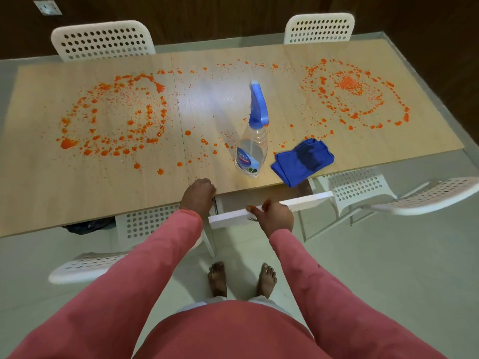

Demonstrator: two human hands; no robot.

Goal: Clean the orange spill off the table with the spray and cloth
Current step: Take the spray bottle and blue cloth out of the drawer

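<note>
2 hands: left hand (198, 194) fingers hidden at table (77, 190) edge, right hand (274, 216) grasping drawer front (305, 202).

place: home dining room or a small meeting room, cannot tell which | bench (77, 193): long, wood-grain top, white drawer (298, 200) pulled out at its near edge | seating: white perforated chairs (103, 40) on both long sides | walls: dark wood panelling (207, 19) with a wall socket (48, 7) | floor (388, 268): pale tiles, person barefoot

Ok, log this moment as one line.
left hand: on table edge | right hand: grips drawer front, open | spray, cloth: untouched | spill: uncleaned
</note>
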